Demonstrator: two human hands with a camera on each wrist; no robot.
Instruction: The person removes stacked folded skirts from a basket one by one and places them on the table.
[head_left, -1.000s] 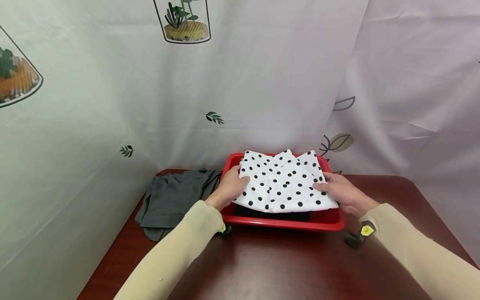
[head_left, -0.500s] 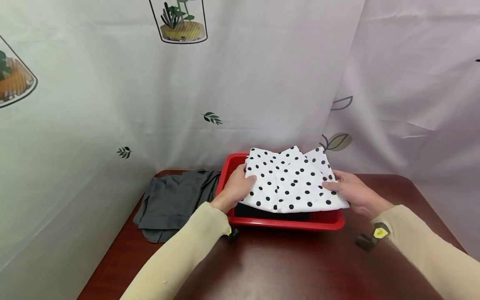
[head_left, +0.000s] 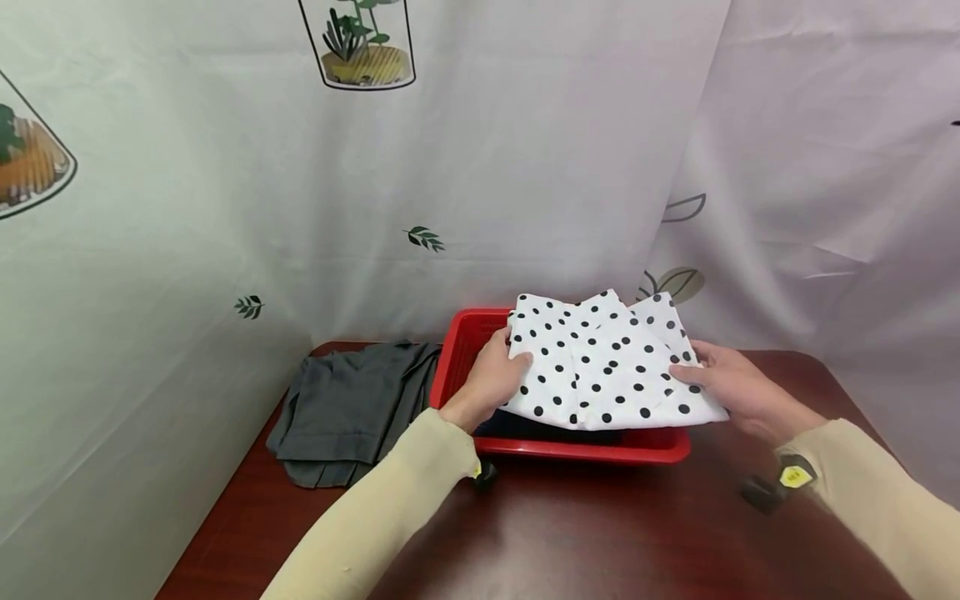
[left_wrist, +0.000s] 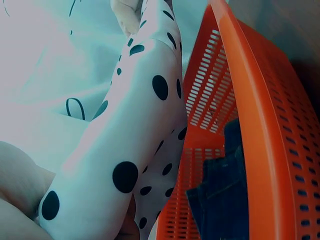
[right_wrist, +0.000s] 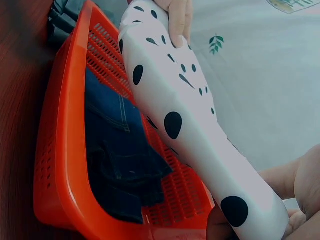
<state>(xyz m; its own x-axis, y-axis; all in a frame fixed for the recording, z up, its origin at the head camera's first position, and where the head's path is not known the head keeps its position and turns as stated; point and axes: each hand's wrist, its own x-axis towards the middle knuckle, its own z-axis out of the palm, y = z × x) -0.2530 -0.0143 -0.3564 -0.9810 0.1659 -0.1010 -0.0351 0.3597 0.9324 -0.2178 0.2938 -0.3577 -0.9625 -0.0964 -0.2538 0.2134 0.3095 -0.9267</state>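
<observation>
A folded white cloth with black dots (head_left: 611,375) is held level above a red plastic basket (head_left: 577,451). My left hand (head_left: 495,375) grips its left edge, thumb on top. At the right edge my right hand (head_left: 738,390) pinches it the same way. Both wrist views show the cloth's rounded front fold, with fingers under it. Inside the basket lies dark blue denim clothing (right_wrist: 115,140), mostly hidden under the cloth in the head view. The cloth reaches past the basket's right side and appears raised clear of the denim.
A folded dark grey garment (head_left: 352,408) lies left of the basket on the dark red-brown table (head_left: 600,533). A pale printed curtain (head_left: 510,167) hangs close behind the table and along its left side.
Both hands have carried the dotted cloth to the right across the basket, uncovering more of the basket's left part. The grey garment and the basket have stayed in place.
</observation>
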